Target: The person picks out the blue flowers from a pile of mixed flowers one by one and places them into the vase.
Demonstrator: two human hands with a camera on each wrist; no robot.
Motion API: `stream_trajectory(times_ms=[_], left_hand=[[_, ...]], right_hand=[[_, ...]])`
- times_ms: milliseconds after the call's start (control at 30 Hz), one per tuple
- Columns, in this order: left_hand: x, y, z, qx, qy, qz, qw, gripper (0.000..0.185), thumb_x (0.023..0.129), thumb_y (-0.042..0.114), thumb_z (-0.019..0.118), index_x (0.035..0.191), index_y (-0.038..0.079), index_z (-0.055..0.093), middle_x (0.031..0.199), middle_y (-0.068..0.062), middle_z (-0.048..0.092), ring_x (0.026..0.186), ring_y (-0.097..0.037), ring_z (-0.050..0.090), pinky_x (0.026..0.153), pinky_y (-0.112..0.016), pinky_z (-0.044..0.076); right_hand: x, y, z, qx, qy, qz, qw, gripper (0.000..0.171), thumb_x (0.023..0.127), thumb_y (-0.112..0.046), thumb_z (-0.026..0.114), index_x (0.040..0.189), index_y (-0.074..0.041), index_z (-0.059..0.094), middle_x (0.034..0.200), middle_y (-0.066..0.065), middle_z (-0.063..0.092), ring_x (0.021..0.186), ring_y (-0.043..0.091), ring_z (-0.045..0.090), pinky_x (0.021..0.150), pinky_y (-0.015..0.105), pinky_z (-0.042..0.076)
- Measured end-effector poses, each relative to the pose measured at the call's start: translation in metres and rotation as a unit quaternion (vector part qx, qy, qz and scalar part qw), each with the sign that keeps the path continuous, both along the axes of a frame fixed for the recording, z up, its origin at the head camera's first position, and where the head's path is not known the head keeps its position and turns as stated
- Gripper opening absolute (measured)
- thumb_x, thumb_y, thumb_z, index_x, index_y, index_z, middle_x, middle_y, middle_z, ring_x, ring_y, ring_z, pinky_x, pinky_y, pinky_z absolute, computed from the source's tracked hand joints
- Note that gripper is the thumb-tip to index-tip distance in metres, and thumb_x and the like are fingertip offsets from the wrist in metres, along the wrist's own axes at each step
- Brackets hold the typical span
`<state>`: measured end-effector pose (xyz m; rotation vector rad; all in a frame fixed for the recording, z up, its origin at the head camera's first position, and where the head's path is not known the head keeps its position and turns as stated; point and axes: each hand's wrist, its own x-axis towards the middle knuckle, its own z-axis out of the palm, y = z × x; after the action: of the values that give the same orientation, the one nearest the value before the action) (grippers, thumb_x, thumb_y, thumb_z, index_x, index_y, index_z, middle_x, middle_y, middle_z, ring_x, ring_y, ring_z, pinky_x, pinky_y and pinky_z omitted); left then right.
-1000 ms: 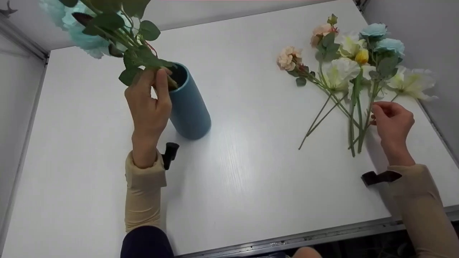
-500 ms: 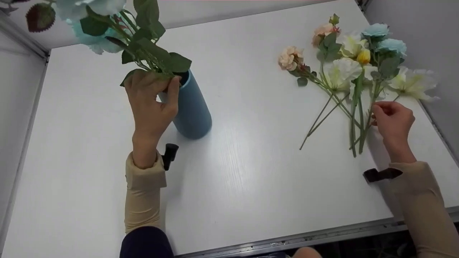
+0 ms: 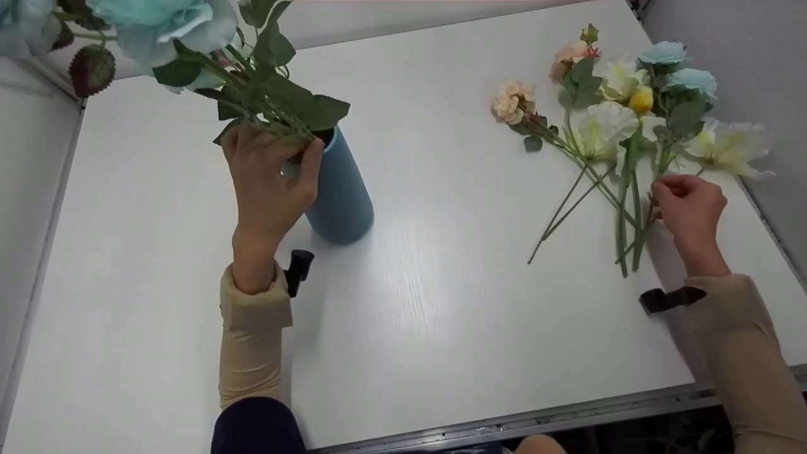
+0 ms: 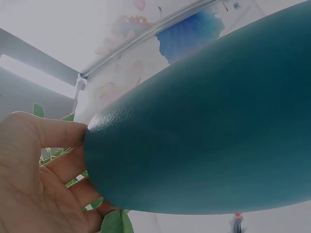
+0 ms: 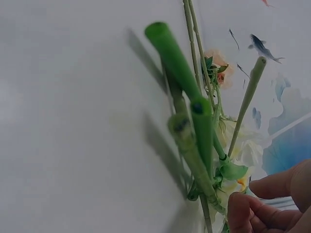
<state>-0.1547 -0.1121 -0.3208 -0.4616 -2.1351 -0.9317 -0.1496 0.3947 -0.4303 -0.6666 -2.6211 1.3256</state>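
A tall blue vase [image 3: 345, 202] stands on the white table at the left. My left hand [image 3: 268, 180] is at its mouth, gripping the leafy stems of light blue flowers [image 3: 173, 28] whose lower ends are hidden inside it. In the left wrist view the thumb [image 4: 65, 133] meets the vase's rim, with leaves between and behind the fingers. My right hand [image 3: 693, 211] is beside the green stems [image 3: 635, 233] of several other flowers lying at the right. Its fingers are loosely bent; in the right wrist view a gap shows between thumb and index finger.
The flowers lying at the right include peach blooms [image 3: 514, 102], white blooms [image 3: 605, 129], a yellow bud [image 3: 641, 99] and light blue blooms [image 3: 690, 82]. Their stem ends point toward the person. A metal edge [image 3: 504, 424] runs along the table's front; pale walls stand around it.
The light blue flowers have swung toward the head camera and sunk deeper into the vase, my left hand shifting slightly right with them. My right hand has barely moved.
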Motion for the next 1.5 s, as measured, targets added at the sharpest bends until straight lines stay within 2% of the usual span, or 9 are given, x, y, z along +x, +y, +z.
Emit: stream_trajectory(times_ms=[267, 467, 567, 633, 733, 900, 1200, 1367, 1500], left_hand=[[0.002, 0.003, 0.003, -0.041, -0.029, 0.007, 0.9987, 0.031, 0.089, 0.018, 0.059, 0.061, 0.005, 0.062, 0.07, -0.01, 0.06, 0.103, -0.035, 0.049, 0.097, -0.048, 0.023], [0.003, 0.003, 0.005, -0.018, -0.056, 0.011, 0.9982, 0.026, 0.092, 0.016, 0.055, 0.071, 0.001, 0.058, 0.073, -0.014, 0.058, 0.104, -0.03, 0.05, 0.098, -0.044, 0.023], [0.003, 0.003, 0.005, 0.009, -0.062, 0.019, 0.9978, 0.025, 0.091, 0.016, 0.057, 0.075, -0.003, 0.063, 0.081, -0.017, 0.061, 0.105, -0.029, 0.05, 0.1, -0.041, 0.023], [0.004, 0.002, 0.004, 0.027, -0.055, 0.016, 0.998, 0.022, 0.089, 0.014, 0.059, 0.079, -0.006, 0.063, 0.086, -0.019, 0.06, 0.106, -0.03, 0.049, 0.102, -0.04, 0.023], [0.003, 0.001, 0.002, 0.04, -0.049, -0.005, 0.998, 0.023, 0.087, 0.011, 0.062, 0.1, -0.008, 0.061, 0.108, -0.02, 0.057, 0.113, -0.028, 0.046, 0.104, -0.038, 0.022], [0.001, 0.0, 0.001, 0.065, -0.053, -0.036, 0.9958, 0.035, 0.084, 0.006, 0.063, 0.113, -0.01, 0.053, 0.114, -0.02, 0.054, 0.116, -0.025, 0.046, 0.105, -0.035, 0.026], [0.001, 0.001, -0.004, 0.114, -0.017, -0.041, 0.9925, 0.045, 0.079, 0.003, 0.068, 0.116, -0.012, 0.048, 0.117, -0.02, 0.049, 0.115, -0.023, 0.045, 0.101, -0.033, 0.036], [0.001, 0.001, -0.006, 0.136, -0.011, -0.049, 0.9894, 0.047, 0.078, 0.002, 0.069, 0.117, -0.012, 0.046, 0.118, -0.02, 0.049, 0.115, -0.022, 0.046, 0.1, -0.032, 0.037], [0.0, 0.002, -0.005, 0.129, -0.017, -0.051, 0.9902, 0.044, 0.079, 0.002, 0.067, 0.116, -0.011, 0.048, 0.116, -0.02, 0.051, 0.113, -0.022, 0.046, 0.1, -0.032, 0.037]], right_hand=[[-0.001, 0.003, 0.0, -0.011, -0.002, -0.002, 1.0, 0.037, 0.092, -0.025, 0.053, 0.116, 0.004, 0.059, 0.071, -0.017, 0.056, 0.061, -0.003, 0.057, 0.054, 0.015, 0.049], [-0.003, 0.004, -0.001, -0.003, -0.009, 0.004, 1.0, 0.04, 0.092, -0.025, 0.054, 0.118, 0.005, 0.058, 0.072, -0.018, 0.055, 0.062, -0.004, 0.057, 0.054, 0.015, 0.049], [-0.004, 0.004, -0.001, 0.007, -0.009, 0.007, 1.0, 0.039, 0.092, -0.024, 0.054, 0.117, 0.006, 0.058, 0.071, -0.019, 0.054, 0.061, -0.004, 0.056, 0.054, 0.014, 0.049], [-0.005, 0.004, 0.0, 0.019, -0.005, 0.014, 1.0, 0.038, 0.092, -0.024, 0.054, 0.115, 0.006, 0.059, 0.069, -0.02, 0.052, 0.058, -0.005, 0.056, 0.053, 0.014, 0.049], [-0.006, 0.005, 0.001, 0.039, -0.002, 0.024, 0.999, 0.036, 0.092, -0.023, 0.053, 0.113, 0.006, 0.06, 0.066, -0.022, 0.05, 0.055, -0.006, 0.055, 0.052, 0.014, 0.048], [-0.008, 0.007, 0.002, 0.058, -0.011, 0.037, 0.998, 0.037, 0.092, -0.023, 0.052, 0.112, 0.008, 0.059, 0.065, -0.022, 0.05, 0.053, -0.005, 0.054, 0.05, 0.015, 0.048], [-0.014, 0.012, 0.005, 0.104, -0.033, 0.061, 0.992, 0.039, 0.092, -0.026, 0.054, 0.104, 0.011, 0.062, 0.057, -0.02, 0.05, 0.047, -0.006, 0.051, 0.045, 0.017, 0.043], [-0.017, 0.017, 0.005, 0.106, -0.055, 0.078, 0.99, 0.042, 0.092, -0.026, 0.054, 0.102, 0.014, 0.062, 0.052, -0.014, 0.055, 0.043, -0.001, 0.053, 0.044, 0.019, 0.044], [-0.019, 0.02, 0.003, 0.115, -0.061, 0.085, 0.988, 0.044, 0.093, -0.028, 0.054, 0.098, 0.015, 0.064, 0.049, -0.013, 0.055, 0.043, 0.002, 0.054, 0.045, 0.019, 0.043]])
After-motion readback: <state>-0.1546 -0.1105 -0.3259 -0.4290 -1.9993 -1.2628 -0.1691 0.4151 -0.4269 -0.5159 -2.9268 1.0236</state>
